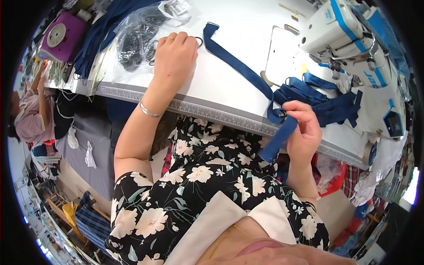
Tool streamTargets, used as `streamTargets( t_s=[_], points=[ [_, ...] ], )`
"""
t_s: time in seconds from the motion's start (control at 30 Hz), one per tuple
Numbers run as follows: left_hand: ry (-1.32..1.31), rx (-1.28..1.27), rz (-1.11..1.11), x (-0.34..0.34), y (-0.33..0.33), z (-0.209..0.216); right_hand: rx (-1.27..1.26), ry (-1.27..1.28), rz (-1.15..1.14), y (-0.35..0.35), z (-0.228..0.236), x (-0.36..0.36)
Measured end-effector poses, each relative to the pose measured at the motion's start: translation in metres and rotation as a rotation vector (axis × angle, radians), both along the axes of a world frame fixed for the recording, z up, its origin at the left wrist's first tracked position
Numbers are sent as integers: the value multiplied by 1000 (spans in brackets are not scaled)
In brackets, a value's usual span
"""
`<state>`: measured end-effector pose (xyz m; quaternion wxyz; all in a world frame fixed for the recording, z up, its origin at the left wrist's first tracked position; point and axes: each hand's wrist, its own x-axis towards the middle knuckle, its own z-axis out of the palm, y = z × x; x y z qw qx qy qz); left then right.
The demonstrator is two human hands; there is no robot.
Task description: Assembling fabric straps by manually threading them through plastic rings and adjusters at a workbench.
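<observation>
My left hand [176,59] rests on the white table with its fingers curled. A small dark ring [200,42] sticks out beside its index finger and thumb; the fingertips are hidden beneath the hand. Near the table's front edge, my right hand [304,126] pinches a navy blue strap [240,66]. The strap's long part runs up the table to a metal buckle [212,25], and its short end hangs over the edge. At the pinch a dark ring [282,113] shows on the strap. More folded blue straps [304,95] lie just beyond my right hand.
A clear plastic bag [137,35] of black parts lies by my left hand. The white and blue sewing machine [340,31] stands at the right. A ruler strip [212,111] follows the table edge. A purple device [64,36] and another person [33,112] are at the far left.
</observation>
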<state>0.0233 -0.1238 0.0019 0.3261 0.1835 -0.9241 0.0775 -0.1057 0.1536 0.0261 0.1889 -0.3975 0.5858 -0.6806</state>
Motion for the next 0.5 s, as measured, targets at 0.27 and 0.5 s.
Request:
streamTargets(
  t_s=[0.27,0.5],
  points=[
    [-29,12,69,4,7,1,23,-10,8,4,-6,-3],
    [-142,-142,44,-3,-4,-4,163,184,-92,1,-3,-1]
  ],
)
